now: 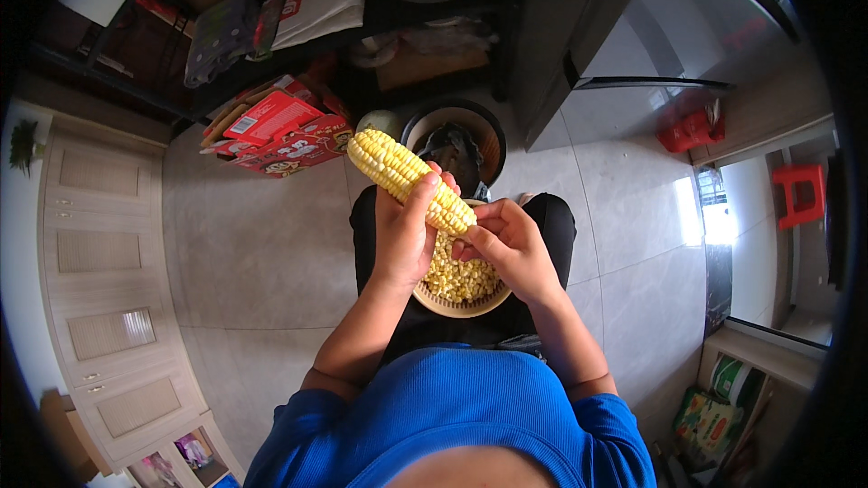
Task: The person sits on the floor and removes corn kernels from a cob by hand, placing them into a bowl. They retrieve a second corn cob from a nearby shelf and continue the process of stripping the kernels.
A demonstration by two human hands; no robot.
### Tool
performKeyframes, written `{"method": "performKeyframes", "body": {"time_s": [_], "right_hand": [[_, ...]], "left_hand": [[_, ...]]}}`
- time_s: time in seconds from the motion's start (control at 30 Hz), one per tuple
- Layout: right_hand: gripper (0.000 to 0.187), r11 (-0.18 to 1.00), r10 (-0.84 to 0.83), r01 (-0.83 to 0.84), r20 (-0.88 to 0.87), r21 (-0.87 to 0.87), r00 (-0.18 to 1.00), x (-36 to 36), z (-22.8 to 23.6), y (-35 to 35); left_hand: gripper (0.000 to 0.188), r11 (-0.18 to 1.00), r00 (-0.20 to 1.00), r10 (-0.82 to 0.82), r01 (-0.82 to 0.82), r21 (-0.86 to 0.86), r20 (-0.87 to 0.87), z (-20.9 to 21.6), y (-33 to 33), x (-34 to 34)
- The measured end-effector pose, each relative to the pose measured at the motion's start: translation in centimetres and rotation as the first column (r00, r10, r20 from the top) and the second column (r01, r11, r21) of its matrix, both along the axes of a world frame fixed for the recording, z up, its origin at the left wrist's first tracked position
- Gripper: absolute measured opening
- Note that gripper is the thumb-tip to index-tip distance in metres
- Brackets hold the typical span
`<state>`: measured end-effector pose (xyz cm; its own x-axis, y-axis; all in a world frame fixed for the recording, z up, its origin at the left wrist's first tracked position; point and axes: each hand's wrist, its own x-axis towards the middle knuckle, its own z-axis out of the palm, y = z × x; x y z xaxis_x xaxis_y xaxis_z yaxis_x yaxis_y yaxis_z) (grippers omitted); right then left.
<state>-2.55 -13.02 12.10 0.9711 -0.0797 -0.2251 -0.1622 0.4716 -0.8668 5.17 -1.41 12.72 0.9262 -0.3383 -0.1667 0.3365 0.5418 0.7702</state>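
Thumbing kernels [451,212] off row by row is advised: the ear of corn [386,162] is clasped by the left hand [404,239], its near end pinched by the right hand [515,251] above the bowl [461,311].

Seemingly a home, with pale panelled cupboards [98,253], grey floor tiles [258,248], a red stool [799,175].
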Motion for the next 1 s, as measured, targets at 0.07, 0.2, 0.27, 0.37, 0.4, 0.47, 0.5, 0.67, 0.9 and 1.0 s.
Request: {"method": "performKeyframes", "body": {"time_s": [0.07,0.2,0.27,0.37,0.4,0.47,0.5,0.67,0.9,1.0], "right_hand": [[0.017,0.999,-0.015,0.015,0.021,-0.032,1.0,-0.1,-0.4,0.2],[0.015,0.995,-0.059,0.064,0.07,-0.07,0.996,-0.4,-0.4,0.8],[0.015,0.994,-0.057,0.062,0.064,-0.087,0.996,-0.5,-0.5,0.8],[0.016,0.995,-0.043,0.047,0.044,-0.084,0.998,-0.6,-0.5,0.7],[0.016,0.996,-0.037,0.039,0.036,-0.079,0.999,-0.6,-0.5,0.6],[0.018,0.999,-0.027,0.028,0.029,-0.039,0.999,-0.5,-0.4,0.4],[0.019,1.0,-0.022,0.022,0.026,-0.019,0.999,-0.5,-0.3,0.4],[0.023,0.964,-0.041,0.079,0.154,-0.252,0.987,-0.5,-0.7,0.6],[0.025,0.971,-0.102,0.114,-0.069,0.209,0.992,-0.8,-0.1,-3.0],[0.025,0.956,-0.05,0.072,-0.082,0.286,0.995,-0.8,0.3,-4.1]], "left_hand": [[0.021,1.0,1.0,0.007,-0.007,-0.001,-0.001,-0.1,0.0,-0.1],[0.021,0.999,0.998,0.051,-0.05,0.013,-0.041,-0.1,-0.2,-0.4],[0.021,0.999,0.997,0.049,-0.048,0.008,-0.055,-0.3,-0.1,-0.5],[0.02,0.998,0.997,0.055,-0.054,0.013,-0.061,-0.3,-0.2,-0.6],[0.02,0.998,0.996,0.059,-0.058,0.017,-0.06,-0.3,-0.3,-0.6],[0.02,0.999,0.997,0.05,-0.049,0.014,-0.055,-0.4,-0.2,-0.5],[0.021,0.999,0.998,0.045,-0.045,0.013,-0.052,-0.4,-0.1,-0.5],[0.024,0.997,0.999,0.023,-0.019,0.074,-0.048,-0.8,0.0,0.0],[0.036,0.941,0.939,-0.298,0.258,-0.219,-0.174,0.3,2.4,1.3],[0.039,0.926,0.922,-0.361,0.338,-0.167,-0.142,0.7,3.1,1.2]]}}
